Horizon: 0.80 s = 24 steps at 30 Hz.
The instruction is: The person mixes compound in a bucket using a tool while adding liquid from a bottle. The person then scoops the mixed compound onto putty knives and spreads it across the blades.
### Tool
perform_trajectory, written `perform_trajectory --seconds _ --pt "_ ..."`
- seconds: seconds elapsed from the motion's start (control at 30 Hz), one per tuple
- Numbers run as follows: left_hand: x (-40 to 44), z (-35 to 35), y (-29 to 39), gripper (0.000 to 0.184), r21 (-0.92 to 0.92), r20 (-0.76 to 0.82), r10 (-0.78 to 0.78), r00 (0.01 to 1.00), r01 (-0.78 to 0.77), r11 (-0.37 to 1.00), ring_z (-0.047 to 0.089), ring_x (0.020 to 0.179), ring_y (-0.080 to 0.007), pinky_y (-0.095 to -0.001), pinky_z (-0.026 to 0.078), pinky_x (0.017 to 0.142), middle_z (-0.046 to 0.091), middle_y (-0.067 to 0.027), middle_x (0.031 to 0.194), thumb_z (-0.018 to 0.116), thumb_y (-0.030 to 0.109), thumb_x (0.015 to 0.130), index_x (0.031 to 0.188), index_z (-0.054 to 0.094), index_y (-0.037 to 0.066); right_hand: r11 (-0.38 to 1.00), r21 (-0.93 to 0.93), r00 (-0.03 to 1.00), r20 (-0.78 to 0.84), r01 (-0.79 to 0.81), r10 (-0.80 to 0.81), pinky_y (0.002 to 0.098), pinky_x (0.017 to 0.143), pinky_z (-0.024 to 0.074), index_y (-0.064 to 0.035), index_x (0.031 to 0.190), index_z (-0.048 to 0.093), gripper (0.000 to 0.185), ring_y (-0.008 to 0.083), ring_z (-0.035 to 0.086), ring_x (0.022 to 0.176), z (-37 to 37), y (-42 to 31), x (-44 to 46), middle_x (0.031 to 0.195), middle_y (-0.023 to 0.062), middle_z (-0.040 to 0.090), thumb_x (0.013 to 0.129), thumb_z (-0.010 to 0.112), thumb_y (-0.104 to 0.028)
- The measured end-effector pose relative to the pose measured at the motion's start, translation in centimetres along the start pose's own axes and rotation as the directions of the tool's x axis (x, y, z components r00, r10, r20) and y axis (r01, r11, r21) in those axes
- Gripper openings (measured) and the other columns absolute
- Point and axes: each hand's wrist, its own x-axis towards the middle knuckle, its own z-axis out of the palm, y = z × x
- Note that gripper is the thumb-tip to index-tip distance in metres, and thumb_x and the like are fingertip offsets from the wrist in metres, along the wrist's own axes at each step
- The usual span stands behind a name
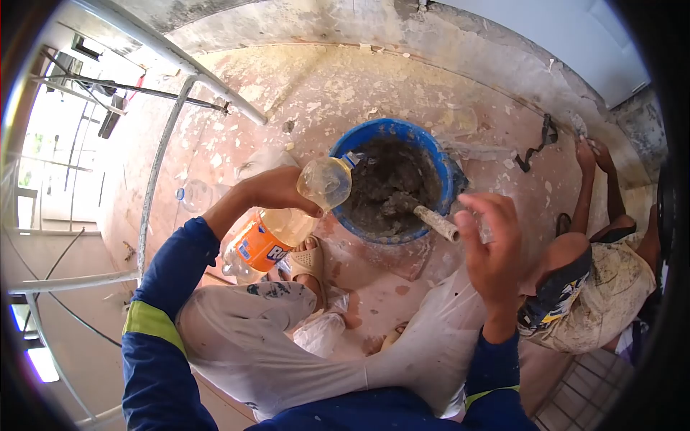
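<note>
My left hand is closed round a large clear plastic bottle with an orange label. The bottle is tilted, its neck over the rim of a blue bucket. Cloudy liquid shows inside the bottle; I cannot tell whether any is flowing out. In the bucket lies thick, wet grey mortar. A tool with a mortar-crusted, stick-like handle stands in the mix and leans over the near right rim; its working end is buried. My right hand hovers just right of that handle, fingers apart and holding nothing.
On the right another person crouches, hands near the wall. Metal scaffold tubes cross the left side. A second clear bottle, a plastic bag and a black strap lie on the chip-strewn floor.
</note>
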Motion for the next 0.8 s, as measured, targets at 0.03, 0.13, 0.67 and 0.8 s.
perform_trajectory --seconds 0.03,0.13,0.67,0.8 --pt "0.0 0.0 0.0 0.056 0.005 0.000 -0.017 1.000 0.017 1.000 0.070 0.094 -0.0255 -0.0369 0.052 0.088 0.075 -0.0141 0.101 0.085 0.037 0.072 0.112 0.071 0.000 1.000 -0.016 0.999 0.030 0.025 -0.024 0.0419 0.087 0.0495 -0.0011 0.107 0.070 0.023 0.0332 0.063 0.096 0.4 -0.2 -0.2 0.103 0.0145 0.069 0.089 0.074 -0.015" --pt "-0.1 0.0 0.2 0.056 0.012 0.001 -0.061 0.998 0.061 0.998 0.070 0.093 -0.0257 -0.0370 0.053 0.087 0.075 -0.0143 0.101 0.084 0.039 0.073 0.112 0.071 0.000 0.990 -0.118 0.988 0.145 0.076 -0.058 0.0438 0.089 0.0489 -0.0010 0.107 0.071 0.028 0.0335 0.061 0.100 1.6 -0.2 -1.2 0.106 0.0134 0.068 0.086 0.077 -0.019" --pt "-0.9 -0.1 1.3 0.062 -0.004 -0.027 -0.042 0.999 0.042 0.999 0.070 0.096 -0.0251 -0.0363 0.053 0.087 0.075 -0.0140 0.105 0.084 0.038 0.071 0.120 0.067 0.003 0.922 -0.374 0.921 0.387 0.103 0.053 0.0407 0.091 0.0505 -0.0043 0.113 0.069 0.031 0.0293 0.060 0.105 3.7 0.8 -2.3 0.110 0.0097 0.062 0.084 0.075 -0.014" --pt "-0.8 -0.2 1.7 0.065 0.007 -0.018 -0.059 0.998 0.059 0.998 0.070 0.098 -0.0252 -0.0359 0.053 0.089 0.074 -0.0143 0.108 0.085 0.036 0.071 0.124 0.065 0.005 0.909 -0.395 0.923 0.383 0.129 0.036 0.0404 0.089 0.0512 -0.0042 0.111 0.070 0.028 0.0290 0.061 0.103 3.8 1.2 -2.2 0.108 0.0096 0.062 0.084 0.074 -0.012"
